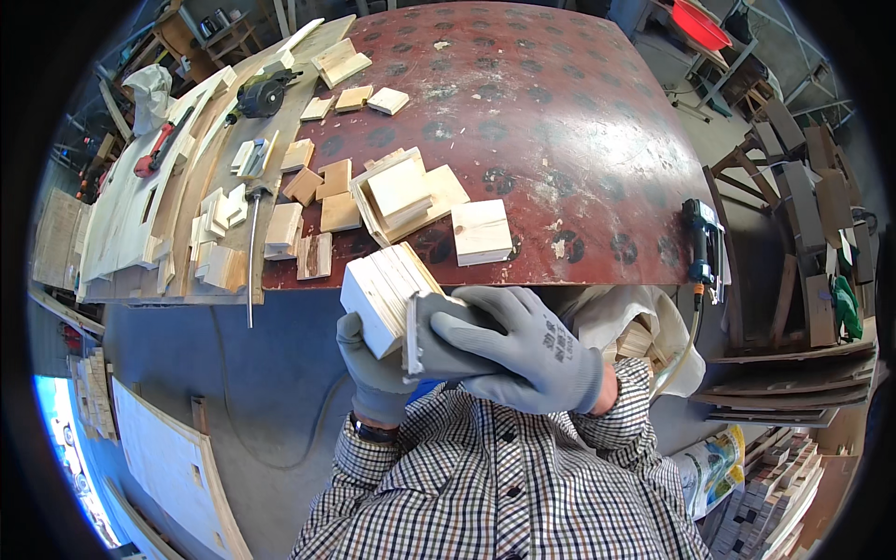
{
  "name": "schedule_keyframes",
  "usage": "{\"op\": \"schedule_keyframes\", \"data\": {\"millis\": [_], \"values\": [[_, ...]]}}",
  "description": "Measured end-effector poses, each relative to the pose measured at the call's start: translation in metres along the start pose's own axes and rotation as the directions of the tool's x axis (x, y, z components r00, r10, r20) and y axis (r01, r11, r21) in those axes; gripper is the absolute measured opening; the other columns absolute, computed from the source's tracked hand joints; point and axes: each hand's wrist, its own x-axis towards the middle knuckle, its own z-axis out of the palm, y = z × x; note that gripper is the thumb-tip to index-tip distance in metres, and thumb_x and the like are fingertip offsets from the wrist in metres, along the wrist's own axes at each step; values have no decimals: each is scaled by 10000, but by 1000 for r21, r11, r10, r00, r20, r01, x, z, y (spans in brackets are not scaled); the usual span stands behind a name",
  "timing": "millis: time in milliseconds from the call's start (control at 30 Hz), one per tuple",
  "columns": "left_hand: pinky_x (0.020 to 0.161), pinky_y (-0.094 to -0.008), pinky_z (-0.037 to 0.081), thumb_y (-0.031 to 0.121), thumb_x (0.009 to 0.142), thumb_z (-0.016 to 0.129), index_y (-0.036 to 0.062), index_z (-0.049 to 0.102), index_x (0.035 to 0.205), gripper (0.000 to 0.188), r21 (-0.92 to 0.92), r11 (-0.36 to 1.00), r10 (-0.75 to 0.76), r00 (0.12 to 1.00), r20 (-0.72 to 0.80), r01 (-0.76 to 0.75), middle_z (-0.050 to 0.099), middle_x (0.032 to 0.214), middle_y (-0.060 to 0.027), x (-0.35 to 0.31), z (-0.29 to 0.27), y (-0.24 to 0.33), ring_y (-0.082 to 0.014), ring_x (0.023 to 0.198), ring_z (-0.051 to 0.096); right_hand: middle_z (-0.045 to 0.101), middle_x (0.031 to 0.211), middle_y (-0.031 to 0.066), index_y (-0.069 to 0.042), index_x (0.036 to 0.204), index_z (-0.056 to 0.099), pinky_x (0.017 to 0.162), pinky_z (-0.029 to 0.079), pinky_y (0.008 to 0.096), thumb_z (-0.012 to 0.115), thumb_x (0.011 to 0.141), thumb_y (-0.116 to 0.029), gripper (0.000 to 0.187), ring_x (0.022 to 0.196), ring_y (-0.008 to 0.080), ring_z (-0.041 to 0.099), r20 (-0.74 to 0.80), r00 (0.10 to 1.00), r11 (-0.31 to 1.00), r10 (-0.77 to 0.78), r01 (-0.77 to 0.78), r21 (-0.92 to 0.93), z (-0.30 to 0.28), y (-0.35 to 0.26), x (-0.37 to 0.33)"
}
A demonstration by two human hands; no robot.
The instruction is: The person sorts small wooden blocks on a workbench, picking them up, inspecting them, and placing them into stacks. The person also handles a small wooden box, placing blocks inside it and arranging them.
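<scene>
A gloved left hand (pixel 373 378) is wrapped around a layered wood block (pixel 378 285), held just beyond its fingers by the near edge of a red table (pixel 579 121), while the right hand (pixel 523 345) is clasped on a grey pad (pixel 448 343) set against the block's right side. Dark printing marks the back of the right glove (pixel 569 364). Wood pieces (pixel 481 231) lie beyond both hands; rightward of the right hand are a black tool (pixel 698 243) and, lower, a colourfully printed bag (pixel 717 465).
</scene>
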Motion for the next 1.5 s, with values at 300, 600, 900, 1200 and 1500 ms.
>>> {"op": "schedule_keyframes", "data": {"millis": [300,600,900,1200,1500], "values": [[860,-329,435,551,878,731,75,468,1527,847,-316,925,-141,962,235,213,566,1318,-75,4,22,5,-198,1095,513,498,1502,202,46,1631,341,1186,385,395,633,1062,-325,739,1395,296,518,-289,816,733,500,-222,643,17,14,-12],[1004,-466,500,380,973,623,35,503,1535,670,-102,984,-119,969,219,144,605,1447,-199,-2,37,-1,-329,1232,622,411,1634,197,45,1669,250,1259,280,378,562,1115,-308,729,1530,269,388,-193,846,634,497,-202,747,37,6,-10],[933,-374,613,550,1085,492,-58,589,1413,697,721,640,154,964,218,-265,714,1296,-181,-19,28,5,-255,1106,735,405,1574,341,99,1617,311,1198,362,513,573,1084,-382,765,1418,453,471,-466,865,917,187,16,397,58,15,-32],[1197,-467,432,625,742,922,-36,251,1647,1306,634,771,-109,969,223,-59,447,1587,-179,-29,14,9,-289,1452,494,389,1526,449,111,1605,281,1115,441,608,558,1086,-406,783,1349,533,523,-530,840,992,-113,122,-20,60,11,-32],[1051,-488,550,407,753,957,-36,395,1480,1020,502,67,216,503,837,-862,562,1411,-260,-4,45,0,-376,1259,609,439,1623,144,23,1681,230,1202,371,352,545,1119,-368,754,1456,214,452,-208,646,431,735,-207,878,50,24,-34]]}}
